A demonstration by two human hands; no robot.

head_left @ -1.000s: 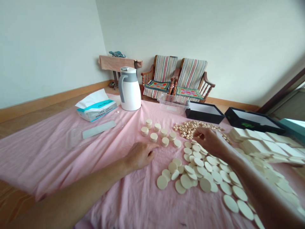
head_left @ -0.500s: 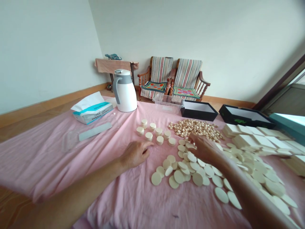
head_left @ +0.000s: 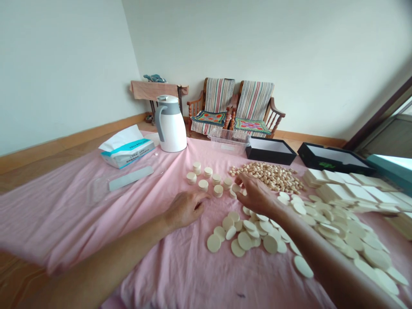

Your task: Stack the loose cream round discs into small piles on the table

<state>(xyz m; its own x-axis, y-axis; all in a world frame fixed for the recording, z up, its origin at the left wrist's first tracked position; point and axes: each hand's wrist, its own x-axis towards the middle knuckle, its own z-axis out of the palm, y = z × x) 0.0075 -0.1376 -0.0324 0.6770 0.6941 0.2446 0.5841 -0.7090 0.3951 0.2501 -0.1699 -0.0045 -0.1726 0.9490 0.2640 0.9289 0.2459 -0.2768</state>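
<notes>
Just now the right hand (head_left: 255, 195) hangs low over the cloth with its fingers spread apart and bent downward. Its fingertips (head_left: 237, 180) sit right at the edge of the short stacks of cream discs (head_left: 218, 191), and the view does not show whether they pinch anything. At 9 o'clock from it, the left hand (head_left: 186, 209) rests on the pink cloth (head_left: 96, 223), half curled, with no object showing in it and its fingertips just short of those stacks.

From the right hand, loose flat discs (head_left: 244, 240) lie overlapping at 6 o'clock, and a wider spread of discs (head_left: 334, 227) fans out at 4 o'clock. A heap of small round beige pellets (head_left: 265, 177) sits at 1 o'clock, beside the stacks. Cream rectangular blocks (head_left: 347, 191) lie in rows at 2 o'clock.

Farther out, at 12 o'clock, stand a clear plastic tub (head_left: 228, 140) and a black open box (head_left: 270, 151). A white vacuum jug (head_left: 170, 124) and a tissue pack (head_left: 126, 148) stand at 11 o'clock, and two striped wooden armchairs (head_left: 236, 105) sit against the wall.
</notes>
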